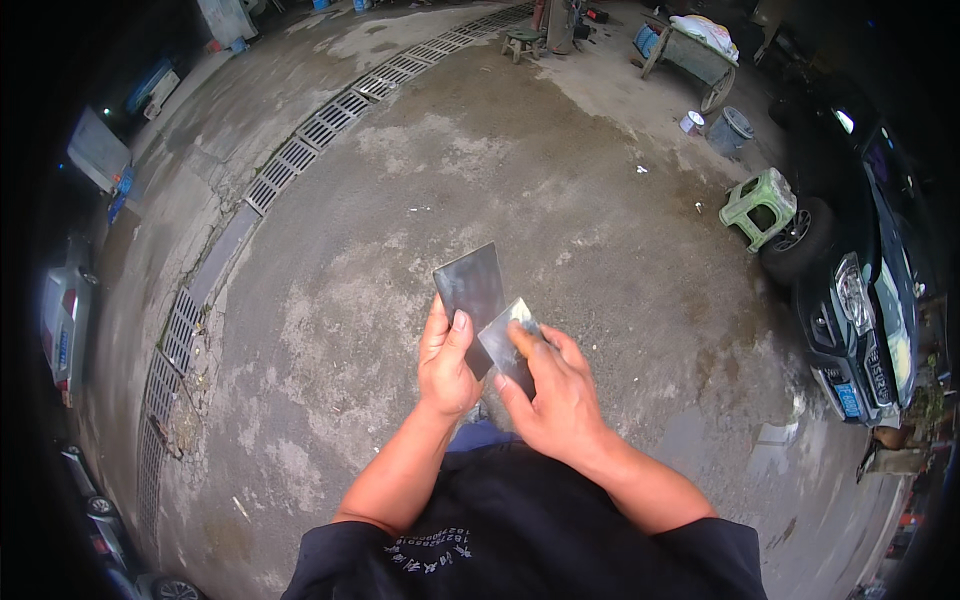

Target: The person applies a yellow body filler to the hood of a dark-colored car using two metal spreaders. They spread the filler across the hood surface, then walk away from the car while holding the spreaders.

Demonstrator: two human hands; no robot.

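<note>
Above a stained concrete floor (330, 340), the left hand (446, 378) grips a dark plate (471, 283); just right of it, the right hand (557, 395) clasps a paler blade (499, 338) with yellowish paste (520, 307) at its tip, overlapping the plate in view. Working the paste seems in hand; another stroke would call for a steady plate. Well beyond the grip, ahead-right, stands a green stool (741, 211).

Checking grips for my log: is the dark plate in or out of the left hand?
In: the left hand holds the dark plate, thumb over its face and fingers at its left edge.
</note>
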